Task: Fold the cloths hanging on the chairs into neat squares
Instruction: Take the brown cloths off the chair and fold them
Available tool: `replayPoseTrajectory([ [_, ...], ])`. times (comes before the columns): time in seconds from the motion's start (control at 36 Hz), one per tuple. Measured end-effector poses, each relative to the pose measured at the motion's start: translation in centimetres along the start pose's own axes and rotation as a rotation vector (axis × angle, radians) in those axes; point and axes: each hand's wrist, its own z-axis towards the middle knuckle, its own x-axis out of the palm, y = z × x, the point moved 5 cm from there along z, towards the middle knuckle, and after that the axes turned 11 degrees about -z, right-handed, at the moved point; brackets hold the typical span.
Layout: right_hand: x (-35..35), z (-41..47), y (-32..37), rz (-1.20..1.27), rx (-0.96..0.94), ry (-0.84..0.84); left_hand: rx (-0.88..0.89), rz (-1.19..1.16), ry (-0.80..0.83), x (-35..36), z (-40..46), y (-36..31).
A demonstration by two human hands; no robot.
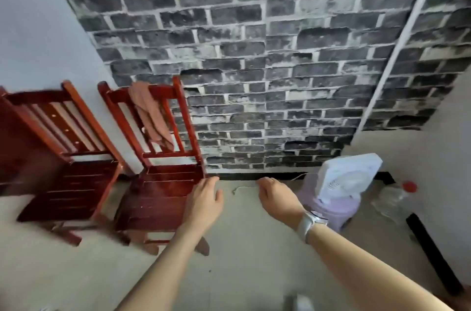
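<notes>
A pink cloth (150, 112) hangs crumpled over the top rail of the right red wooden chair (158, 183) and down its backrest. A second red wooden chair (66, 158) stands to its left with no cloth on it that I can see. My left hand (204, 202) is stretched forward with relaxed fingers by the right front corner of the right chair's seat, holding nothing. My right hand (276, 196), with a watch on the wrist, reaches forward over the floor with loosely curved fingers, also holding nothing. Both hands are well below the cloth.
A dark brick-pattern wall (267, 68) stands behind the chairs. A white box fan (344, 178) sits on a lilac stool (328, 208) at the right. A plastic bottle with a red cap (395, 196) lies by the right wall. A bit of string (240, 189) lies on the floor.
</notes>
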Motion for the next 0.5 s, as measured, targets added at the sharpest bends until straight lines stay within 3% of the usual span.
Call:
replayPoseTrajectory([
  [0.17, 4.8, 4.9, 12.0, -0.065, -0.212, 0.155, -0.232, 0.001, -0.178, -8.6, -1.7, 10.7],
  [0.31, 9.0, 10.2, 18.9, -0.069, -0.318, 0.242, -0.390, -0.009, -0.232, -12.9, -0.4, 17.3],
  [0.5, 13.1, 21.7, 26.0, -0.055, -0.354, 0.244, -0.384, -0.012, -0.288, -19.0, 8.7, 24.2],
])
